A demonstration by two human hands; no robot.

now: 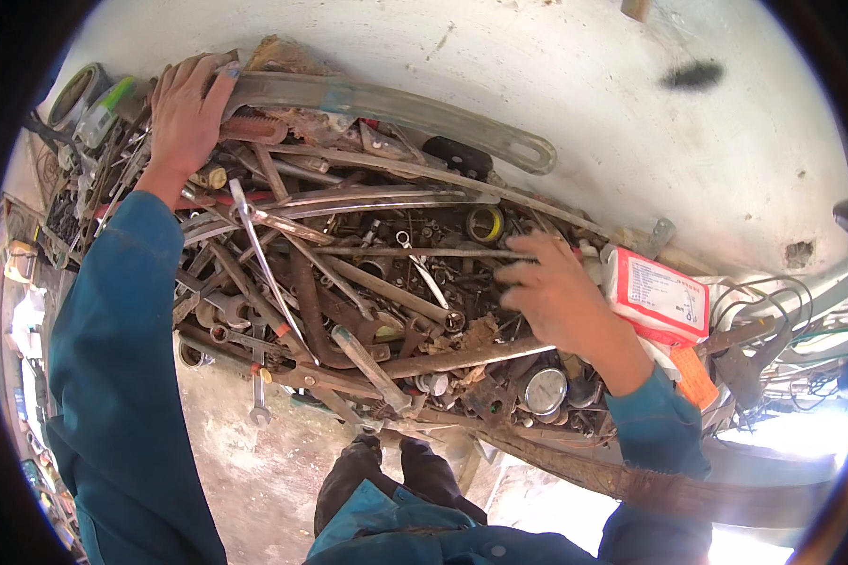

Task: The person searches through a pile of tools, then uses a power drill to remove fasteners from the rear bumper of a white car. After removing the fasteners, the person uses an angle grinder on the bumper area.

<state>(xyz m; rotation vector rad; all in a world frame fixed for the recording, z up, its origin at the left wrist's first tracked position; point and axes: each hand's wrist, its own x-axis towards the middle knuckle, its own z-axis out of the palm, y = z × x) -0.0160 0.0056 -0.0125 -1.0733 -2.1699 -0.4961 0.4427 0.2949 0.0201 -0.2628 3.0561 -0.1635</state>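
Observation:
My left hand (187, 118) lies with its fingers stretched out at the left end of a long flat metal bar (396, 113), which has a slot at its far right end and runs along the white wall. Over the right part of a tool heap hovers my right hand (567, 297), slightly blurred, its fingers apart and bent. A thin rod (424, 251) ends close to those fingertips; whether they touch is unclear. Around the hands lie a combination wrench (424, 268), a long shiny rod (269, 264), a pipe piece (372, 369) and a yellow-edged tape roll (485, 224).
A red-and-white box (657, 297) stands right of my right hand, with looping wires (773, 301) beyond. A round gauge (545, 391) sits near the bench's front edge. An open-end wrench (259, 400) hangs over that edge. The white wall (631, 132) bounds the far side.

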